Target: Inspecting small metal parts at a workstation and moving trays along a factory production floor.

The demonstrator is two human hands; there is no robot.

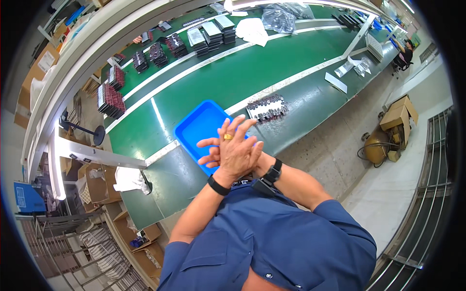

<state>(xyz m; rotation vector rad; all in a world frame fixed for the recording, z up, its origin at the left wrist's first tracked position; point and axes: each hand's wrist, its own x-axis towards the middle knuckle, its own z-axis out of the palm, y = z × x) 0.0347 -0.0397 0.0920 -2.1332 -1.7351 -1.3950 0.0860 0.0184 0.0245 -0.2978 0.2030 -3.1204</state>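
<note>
My left hand (pixel 239 153), with a gold ring on one finger and a black band at the wrist, lies flat on top of my right hand (pixel 208 156). Both are pressed together with fingers spread and nothing visible in them. Only the right hand's fingers stick out on the left; a dark watch sits on its wrist. The hands hover over the near corner of an empty blue plastic tray (pixel 194 126) on the bench edge. Just right of the tray lies a flat rack of small dark parts (pixel 266 107).
A green conveyor belt (pixel 228 77) runs diagonally past the tray. Stacks of dark parts (pixel 110 99) line its far side, with plastic bags (pixel 279 19) beyond. A white cloth (pixel 128 178) lies at left. Cardboard boxes (pixel 400 116) stand on the floor at right. Another person (pixel 405 51) sits far off.
</note>
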